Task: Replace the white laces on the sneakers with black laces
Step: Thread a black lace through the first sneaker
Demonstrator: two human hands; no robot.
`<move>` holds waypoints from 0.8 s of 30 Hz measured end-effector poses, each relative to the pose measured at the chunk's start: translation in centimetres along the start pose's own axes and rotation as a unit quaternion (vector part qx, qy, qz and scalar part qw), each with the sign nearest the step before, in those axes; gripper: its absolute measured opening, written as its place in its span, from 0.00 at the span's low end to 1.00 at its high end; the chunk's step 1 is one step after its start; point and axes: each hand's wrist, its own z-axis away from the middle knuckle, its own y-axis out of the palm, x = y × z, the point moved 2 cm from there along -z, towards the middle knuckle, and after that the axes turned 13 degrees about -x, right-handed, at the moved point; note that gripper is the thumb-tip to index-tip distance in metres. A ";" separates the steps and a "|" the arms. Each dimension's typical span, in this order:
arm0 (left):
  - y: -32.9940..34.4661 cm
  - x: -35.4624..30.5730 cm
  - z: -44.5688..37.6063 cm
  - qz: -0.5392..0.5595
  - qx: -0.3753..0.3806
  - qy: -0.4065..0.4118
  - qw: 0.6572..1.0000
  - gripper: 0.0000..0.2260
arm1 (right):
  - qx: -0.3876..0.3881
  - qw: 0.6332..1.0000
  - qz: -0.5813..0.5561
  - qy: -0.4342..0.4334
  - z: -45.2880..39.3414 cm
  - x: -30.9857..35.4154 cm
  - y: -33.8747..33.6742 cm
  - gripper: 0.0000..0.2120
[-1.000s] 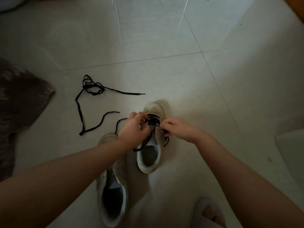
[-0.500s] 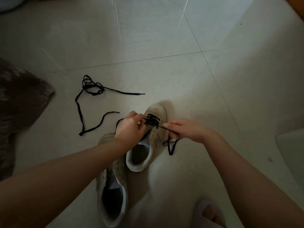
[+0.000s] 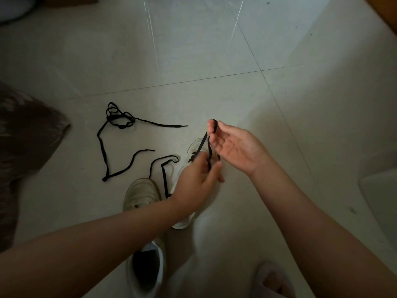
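On the tiled floor (image 3: 193, 50), a white sneaker (image 3: 194, 147) lies under both hands; the right hand (image 3: 234, 147) pinches its black lace (image 3: 203, 141) taut up and away, the left hand (image 3: 197, 181) gripping the lace nearer the eyelets

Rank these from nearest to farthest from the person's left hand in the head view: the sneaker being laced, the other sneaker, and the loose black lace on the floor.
1. The sneaker being laced: directly under the left hand.
2. The other sneaker: just left of that hand's wrist, toward the person.
3. The loose black lace: farther left, lying on the floor tiles.
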 end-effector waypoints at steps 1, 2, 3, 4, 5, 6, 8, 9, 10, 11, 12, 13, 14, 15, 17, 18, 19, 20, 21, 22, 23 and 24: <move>0.1 0.2 0.3 -0.015 0.017 0.005 1.000 0.06 | -0.010 1.000 -0.015 -0.004 -0.1 0.1 0.0 0.08; 0.1 0.7 0.6 -0.030 0.027 0.003 0.999 0.06 | -0.028 0.999 -0.028 -0.013 -0.2 0.3 -0.2 0.08; -0.1 1.2 0.8 -0.038 0.036 -0.003 0.999 0.06 | -0.049 0.998 -0.041 -0.025 -0.4 0.6 -0.5 0.08; -0.4 1.7 1.0 -0.047 0.046 -0.005 0.998 0.07 | -0.074 0.995 -0.052 -0.039 -0.6 1.0 -1.0 0.08; -0.8 2.1 1.2 -0.056 0.053 0.001 0.997 0.08 | -0.102 0.992 -0.060 -0.050 -1.0 1.3 -1.7 0.08; -1.2 2.3 1.3 -0.071 0.058 0.009 0.996 0.08 | -0.134 0.987 -0.065 -0.058 -1.3 1.5 -2.5 0.08; -1.9 2.2 1.1 -0.103 0.057 0.017 0.993 0.08 | -0.211 0.974 -0.065 -0.051 -2.1 1.0 -4.5 0.08; -2.2 2.0 0.7 -0.112 0.049 0.013 0.992 0.09 | -0.251 0.966 -0.040 -0.053 -2.5 0.4 -5.5 0.08; -2.4 1.8 0.3 -0.108 0.037 -0.010 0.993 0.09 | -0.291 0.955 0.005 -0.065 -2.8 -0.5 -6.4 0.08; -2.5 1.5 -0.4 -0.077 0.023 -0.062 0.995 0.10 | -0.334 0.935 0.071 -0.091 -2.8 -1.3 -7.1 0.08; -2.6 1.4 -1.2 -0.015 0.007 -0.143 0.990 0.11 | -0.379 0.903 0.153 -0.135 -2.6 -2.0 -7.5 0.08; -2.5 1.3 -2.1 0.063 -0.006 -0.233 0.970 0.11 | -0.416 0.855 0.241 -0.197 -1.8 -2.4 -7.4 0.06; -2.5 1.1 -2.9 0.139 -0.018 -0.306 0.942 0.12 | -0.415 0.812 0.315 -0.262 -0.8 -2.7 -6.7 0.04; -2.6 0.8 -3.6 0.200 -0.023 -0.350 0.915 0.12 | -0.368 0.799 0.364 -0.305 0.0 -3.1 -5.8 0.03; -2.7 -0.1 -4.7 0.261 -0.021 -0.373 0.890 0.12 | -0.198 0.838 0.435 -0.264 1.3 -4.3 -3.7 0.05; -2.6 -0.6 -5.0 0.275 -0.022 -0.368 0.888 0.11 | -0.110 0.856 0.461 -0.205 1.7 -5.1 -2.7 0.04; -2.4 -1.0 -5.2 0.294 -0.028 -0.368 0.882 0.11 | -0.046 0.864 0.476 -0.159 1.9 -5.7 -2.1 0.02; -2.2 -1.4 -5.4 0.318 -0.032 -0.372 0.871 0.10 | -0.011 0.864 0.483 -0.139 1.9 -6.1 -1.7 0.02; -1.9 -1.6 -5.5 0.337 -0.033 -0.376 0.863 0.10 | -0.003 0.868 0.478 -0.134 1.7 -6.2 -1.6 0.05; -1.7 -1.6 -5.6 0.334 -0.030 -0.365 0.869 0.10 | -0.008 0.874 0.467 -0.132 1.5 -6.1 -1.4 0.07; -1.6 -1.4 -5.7 0.295 -0.028 -0.342 0.892 0.10 | -0.017 0.880 0.457 -0.129 1.3 -6.0 -1.4 0.08; -1.7 -1.0 -5.9 0.217 -0.030 -0.304 0.927 0.10 | -0.035 0.884 0.449 -0.125 1.3 -5.9 -1.5 0.11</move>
